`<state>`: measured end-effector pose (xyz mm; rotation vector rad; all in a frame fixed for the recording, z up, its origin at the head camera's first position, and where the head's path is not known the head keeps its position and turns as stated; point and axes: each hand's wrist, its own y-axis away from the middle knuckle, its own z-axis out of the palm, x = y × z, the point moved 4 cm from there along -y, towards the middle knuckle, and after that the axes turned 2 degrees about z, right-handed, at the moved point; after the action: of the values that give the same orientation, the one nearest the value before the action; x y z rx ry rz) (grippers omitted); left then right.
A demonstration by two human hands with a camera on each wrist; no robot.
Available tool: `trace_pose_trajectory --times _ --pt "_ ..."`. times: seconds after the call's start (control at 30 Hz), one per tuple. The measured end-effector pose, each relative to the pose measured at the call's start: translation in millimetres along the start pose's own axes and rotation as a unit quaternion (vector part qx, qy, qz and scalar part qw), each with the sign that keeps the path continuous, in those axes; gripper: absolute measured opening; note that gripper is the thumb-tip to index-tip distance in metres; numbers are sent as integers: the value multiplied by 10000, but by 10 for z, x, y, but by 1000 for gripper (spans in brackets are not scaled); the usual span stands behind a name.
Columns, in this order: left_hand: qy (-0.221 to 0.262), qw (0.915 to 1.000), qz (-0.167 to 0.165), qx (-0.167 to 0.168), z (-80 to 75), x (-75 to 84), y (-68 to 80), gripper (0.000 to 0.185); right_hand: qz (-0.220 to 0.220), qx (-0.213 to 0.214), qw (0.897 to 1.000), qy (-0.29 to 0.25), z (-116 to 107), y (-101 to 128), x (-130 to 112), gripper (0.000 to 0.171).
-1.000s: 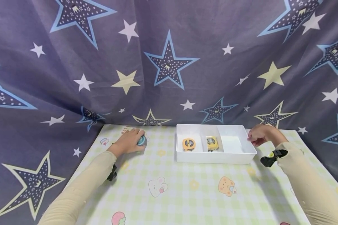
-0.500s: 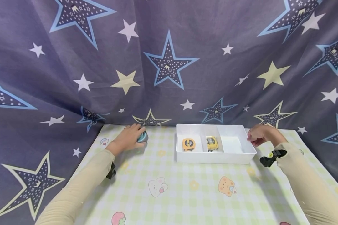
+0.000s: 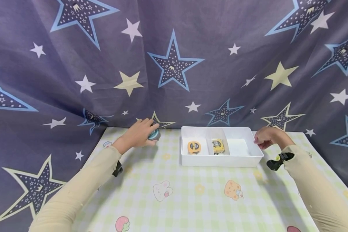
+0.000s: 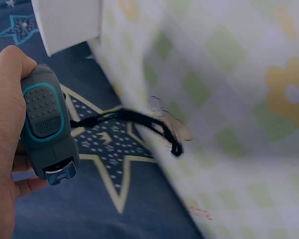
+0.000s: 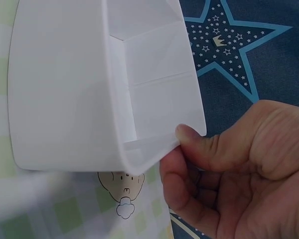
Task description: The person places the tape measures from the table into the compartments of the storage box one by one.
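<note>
My left hand (image 3: 138,132) grips a grey and teal tape measure (image 4: 44,112) above the back left of the table. In the left wrist view its AUTO LOCK button and metal end hook show, and a black wrist strap (image 4: 129,115) dangles from it. With thumb and fingers, my right hand (image 5: 234,169) pinches the rim at the right end of a white divided box (image 3: 220,162). An orange tape measure (image 3: 194,147) is in the box's left compartment. A yellow tape measure (image 3: 218,146) sits in the middle one, and the right compartment holds nothing.
A checked cloth (image 3: 179,206) with cartoon prints covers the table. Right behind the table's back edge hangs a dark curtain (image 3: 110,64) with stars. Dark wrist straps (image 3: 279,161) with camera mounts are on both forearms.
My left hand has lifted the grey and teal tape measure and carried it a little to the right and back. The right hand and the box stay in place.
</note>
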<state>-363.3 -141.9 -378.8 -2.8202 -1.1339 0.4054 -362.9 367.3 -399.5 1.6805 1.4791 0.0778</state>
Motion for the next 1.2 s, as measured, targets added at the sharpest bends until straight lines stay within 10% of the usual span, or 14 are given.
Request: trace_pose_trajectory --times 1.2 --pt "-603 9923 689 828 -766 379 -653 66 -94 16 9997 234 1 17 -10 19"
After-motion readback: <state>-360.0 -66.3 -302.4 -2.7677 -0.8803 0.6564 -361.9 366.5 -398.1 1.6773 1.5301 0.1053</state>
